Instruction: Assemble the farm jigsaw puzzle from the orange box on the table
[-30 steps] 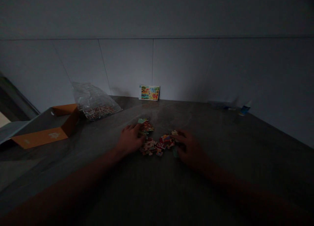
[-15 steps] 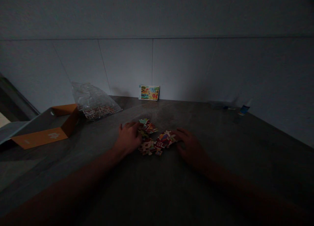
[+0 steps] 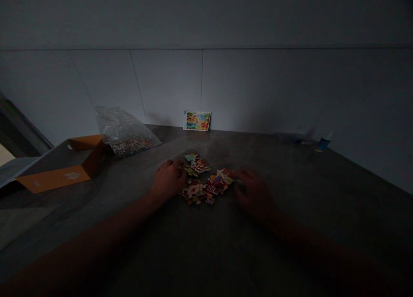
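A loose heap of jigsaw puzzle pieces (image 3: 196,189) lies on the dark tabletop between my hands, several overlapping, in red, cream, green and yellow. At its left edge rests my left hand (image 3: 168,179), fingers curled down and bent inward; whatever lies under them is hidden. My right hand (image 3: 254,193) is at the heap's right edge, thumb and fingers closed around a small pale puzzle piece (image 3: 239,182). Dim light blurs the fingertips of both hands.
Against the wall leans a colourful picture card (image 3: 197,121). To the left are an orange open box (image 3: 54,179) and a clear plastic bag (image 3: 124,135) of small pieces. A small blue-and-white bottle (image 3: 322,143) stands at the far right, beside a flat clear item (image 3: 288,137).
My left hand has drawn slightly left off the heap, showing more of its upper pieces. In my right fingers a pale piece now shows. The view has shifted a little.
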Demonstrator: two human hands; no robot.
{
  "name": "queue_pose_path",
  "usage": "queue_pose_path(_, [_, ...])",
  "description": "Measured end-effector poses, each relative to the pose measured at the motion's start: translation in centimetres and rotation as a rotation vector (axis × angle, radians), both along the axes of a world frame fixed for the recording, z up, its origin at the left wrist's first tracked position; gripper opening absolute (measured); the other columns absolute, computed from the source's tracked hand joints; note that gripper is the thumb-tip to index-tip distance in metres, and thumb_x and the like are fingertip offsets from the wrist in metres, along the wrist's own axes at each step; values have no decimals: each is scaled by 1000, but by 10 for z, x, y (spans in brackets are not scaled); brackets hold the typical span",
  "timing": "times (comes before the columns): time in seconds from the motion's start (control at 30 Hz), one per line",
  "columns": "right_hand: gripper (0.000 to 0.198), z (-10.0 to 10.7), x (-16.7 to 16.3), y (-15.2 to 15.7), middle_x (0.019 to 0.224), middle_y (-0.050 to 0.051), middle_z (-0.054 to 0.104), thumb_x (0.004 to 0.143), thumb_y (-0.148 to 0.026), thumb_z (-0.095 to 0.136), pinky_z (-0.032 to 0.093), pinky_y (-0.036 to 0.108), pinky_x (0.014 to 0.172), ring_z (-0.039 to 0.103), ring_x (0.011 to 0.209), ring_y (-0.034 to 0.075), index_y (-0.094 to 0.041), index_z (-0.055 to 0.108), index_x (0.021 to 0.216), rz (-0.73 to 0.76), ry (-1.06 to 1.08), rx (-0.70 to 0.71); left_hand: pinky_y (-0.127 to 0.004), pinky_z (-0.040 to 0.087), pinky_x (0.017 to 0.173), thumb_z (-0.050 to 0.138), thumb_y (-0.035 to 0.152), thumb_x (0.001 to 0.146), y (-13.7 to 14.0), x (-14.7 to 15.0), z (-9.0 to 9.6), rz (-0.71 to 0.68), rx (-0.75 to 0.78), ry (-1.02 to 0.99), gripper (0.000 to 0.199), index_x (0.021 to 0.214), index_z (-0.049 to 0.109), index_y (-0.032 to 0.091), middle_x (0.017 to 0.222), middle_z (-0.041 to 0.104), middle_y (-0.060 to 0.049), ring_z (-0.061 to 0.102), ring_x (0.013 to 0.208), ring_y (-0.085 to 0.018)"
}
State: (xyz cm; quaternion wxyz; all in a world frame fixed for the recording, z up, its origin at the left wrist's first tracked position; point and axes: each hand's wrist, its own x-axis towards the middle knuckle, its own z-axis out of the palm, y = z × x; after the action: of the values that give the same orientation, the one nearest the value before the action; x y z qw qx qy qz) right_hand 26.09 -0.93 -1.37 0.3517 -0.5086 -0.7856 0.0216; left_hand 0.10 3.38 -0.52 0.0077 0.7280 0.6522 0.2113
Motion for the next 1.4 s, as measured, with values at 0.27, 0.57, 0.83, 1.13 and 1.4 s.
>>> queue_pose_path(0.27, [35, -6, -1, 2, 126, 12, 60, 85, -13, 50, 47, 42, 101, 58, 117, 23, -16, 64, 117, 105, 2, -55, -41, 44, 101, 52, 20, 85, -23, 10, 16, -585, 205, -21, 30, 109, 68, 20, 119, 58, -10, 53, 115, -26])
queue_pose_path(0.57, [43, 0, -2, -2, 134, 11, 59, 81, -11, 52, 41, 49, 109, 49, 130, 26, -19, 64, 121, 279, -50, -25, -37, 48, 90, 50, 21, 91, -34, 18, 22, -960, 13, -22, 19, 93, 69, 19, 99, 65, -7, 59, 96, -20])
queue_pose_path(0.83, [35, 8, -3, -8, 109, 7, 73, 76, -7, 56, 40, 52, 108, 54, 125, 28, -21, 72, 103, 361, -65, -48, -39, 47, 97, 52, 28, 91, -33, 15, 20, -823, 61, 8, 25, 112, 65, 20, 118, 61, -10, 56, 113, -24])
queue_pose_path(1.13, [29, 1, -3, -3, 115, 10, 70, 84, -14, 52, 43, 49, 105, 57, 121, 27, -17, 70, 107, 291, -57, -3, -35, 47, 97, 52, 25, 91, -34, 16, 23, -944, 5, 35, 26, 112, 67, 19, 115, 66, -8, 60, 107, -21])
queue_pose_path(1.4, [33, -2, -1, -1, 128, 13, 62, 83, -15, 53, 43, 47, 105, 53, 125, 26, -17, 69, 112, 207, -69, -9, -48, 42, 102, 56, 41, 85, -16, 6, 7, -124, 43, 71, 51, 130, 56, 15, 131, 53, -17, 48, 124, -34])
